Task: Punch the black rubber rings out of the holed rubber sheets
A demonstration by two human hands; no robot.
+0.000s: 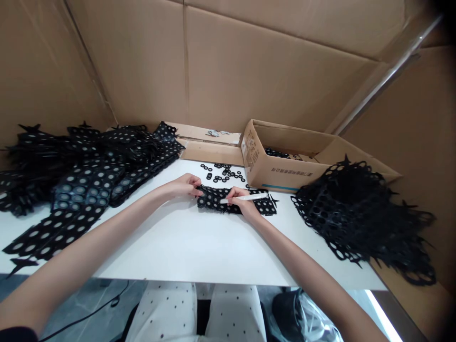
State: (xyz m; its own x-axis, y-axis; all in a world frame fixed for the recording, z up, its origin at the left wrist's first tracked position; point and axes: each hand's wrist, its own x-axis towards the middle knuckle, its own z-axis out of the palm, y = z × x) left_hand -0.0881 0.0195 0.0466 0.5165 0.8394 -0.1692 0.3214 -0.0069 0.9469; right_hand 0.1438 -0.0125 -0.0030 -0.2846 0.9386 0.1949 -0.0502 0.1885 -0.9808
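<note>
Left of the grips sprawls a pile of black dotted sheets [81, 175]; right, black mesh sheets [342, 213] and an open carton [290, 175]. The left hand [185, 185] pinches a dotted strip [210, 202], lengthwise left-right; the right hand [245, 204] clasps a pen-like tool [259, 195], tip leftward. Rings [226, 172] lie just beyond.

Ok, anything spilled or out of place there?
The loose black rings look spilled, scattered on the white table behind the dotted black strip, not gathered in the cardboard box. The heap of holed black sheets sprawls past the table's right edge.
</note>
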